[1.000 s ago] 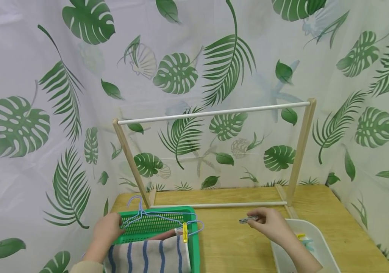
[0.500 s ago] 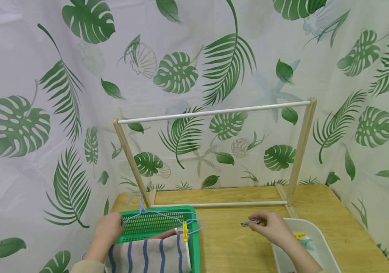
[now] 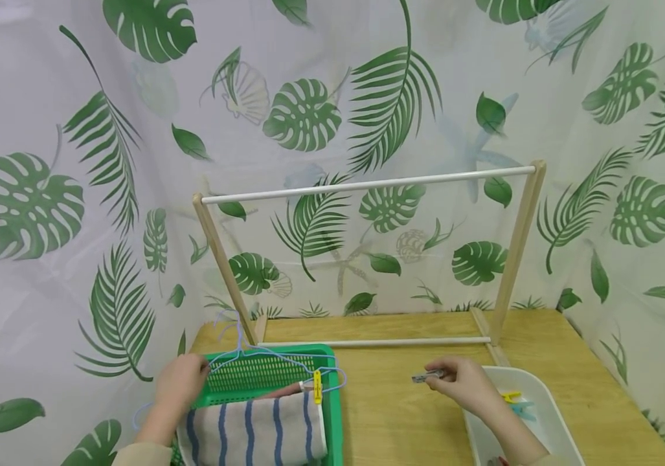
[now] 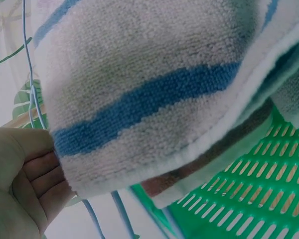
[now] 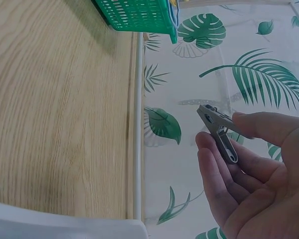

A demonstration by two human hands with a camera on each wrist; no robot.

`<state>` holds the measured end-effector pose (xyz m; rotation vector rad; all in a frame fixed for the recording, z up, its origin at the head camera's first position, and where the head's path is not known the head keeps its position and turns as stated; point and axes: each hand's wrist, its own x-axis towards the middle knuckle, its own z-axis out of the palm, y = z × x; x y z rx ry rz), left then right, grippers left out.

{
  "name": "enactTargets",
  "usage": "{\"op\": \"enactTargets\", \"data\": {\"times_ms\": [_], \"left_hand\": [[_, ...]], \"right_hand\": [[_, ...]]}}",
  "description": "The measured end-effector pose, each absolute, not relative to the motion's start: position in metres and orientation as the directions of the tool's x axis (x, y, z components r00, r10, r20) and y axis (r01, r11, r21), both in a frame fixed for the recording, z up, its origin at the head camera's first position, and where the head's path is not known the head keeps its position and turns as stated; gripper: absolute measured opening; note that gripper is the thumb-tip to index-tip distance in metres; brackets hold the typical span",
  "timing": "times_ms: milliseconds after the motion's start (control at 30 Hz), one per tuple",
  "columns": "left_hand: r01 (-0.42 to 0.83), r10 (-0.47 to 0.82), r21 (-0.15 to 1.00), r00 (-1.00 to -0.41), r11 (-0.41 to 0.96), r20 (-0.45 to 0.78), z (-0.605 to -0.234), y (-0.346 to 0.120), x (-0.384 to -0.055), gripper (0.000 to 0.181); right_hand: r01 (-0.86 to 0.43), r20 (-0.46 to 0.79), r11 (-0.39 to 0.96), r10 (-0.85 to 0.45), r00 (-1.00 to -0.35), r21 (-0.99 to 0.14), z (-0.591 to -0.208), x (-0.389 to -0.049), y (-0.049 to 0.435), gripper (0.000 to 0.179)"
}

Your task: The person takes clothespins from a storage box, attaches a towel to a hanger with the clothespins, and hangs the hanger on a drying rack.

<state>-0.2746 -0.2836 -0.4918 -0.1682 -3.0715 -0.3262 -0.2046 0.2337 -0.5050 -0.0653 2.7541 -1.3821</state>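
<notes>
My right hand [image 3: 465,386] pinches a grey clothespin [image 5: 219,128] between thumb and fingers, over the table beside the white tray. At the left, my left hand [image 3: 179,385] grips the edge of a white towel with blue stripes [image 3: 250,430], by the left end of a blue wire hanger [image 3: 276,354]. In the left wrist view the fingers [image 4: 42,181] bend in behind the towel's corner. A yellow clothespin [image 3: 317,386] clips the towel near the hanger's right end. The hanger's hook points up, above the green basket [image 3: 335,414].
The white tray [image 3: 562,427] at the right holds a yellow clothespin [image 3: 511,396] and light blue clothespins [image 3: 522,410]. Behind stands a wooden rack with a white top bar [image 3: 367,186]. A leaf-print curtain [image 3: 332,52] closes off the back and sides of the table [image 3: 393,414].
The head view has tilted down slightly. The hanger's hook has swung a little, and more of the towel's front shows. Both hands keep their grips in nearly the same place.
</notes>
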Motion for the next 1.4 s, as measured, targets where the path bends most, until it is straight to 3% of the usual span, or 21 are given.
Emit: {"op": "enactTargets", "data": {"times_ms": [300,500,667,800,1100,1400], "left_hand": [[0.119,0.113,0.272,-0.993,0.955,0.037,-0.480,-0.285,-0.274,0.012],[0.153,0.166,0.491,-0.986,0.857,0.017,-0.477,-0.294,-0.275,0.016],[0.163,0.271,0.704,-0.962,0.691,-0.044,-0.472,-0.304,-0.275,0.018],[0.157,0.361,0.802,-0.929,0.576,-0.078,-0.469,-0.309,-0.274,0.024],[0.094,0.420,0.886,-0.900,0.455,-0.120,-0.461,-0.307,-0.273,0.032],[0.123,0.437,0.892,-0.895,0.436,-0.090,-0.450,-0.298,-0.272,0.033]], "right_hand": [[0.002,-0.036,0.606,-0.044,-0.998,-0.796,-0.509,-0.207,0.237,0.030],[0.025,-0.054,0.598,-0.030,-0.998,-0.801,-0.509,-0.208,0.236,0.030],[0.025,-0.048,0.601,-0.022,-0.999,-0.799,-0.509,-0.209,0.236,0.029],[0.022,-0.041,0.592,-0.019,-0.999,-0.806,-0.511,-0.208,0.237,0.031],[0.045,-0.052,0.576,0.004,-0.999,-0.816,-0.509,-0.208,0.237,0.034],[0.041,-0.052,0.570,-0.004,-0.999,-0.820,-0.507,-0.207,0.239,0.035]]}}
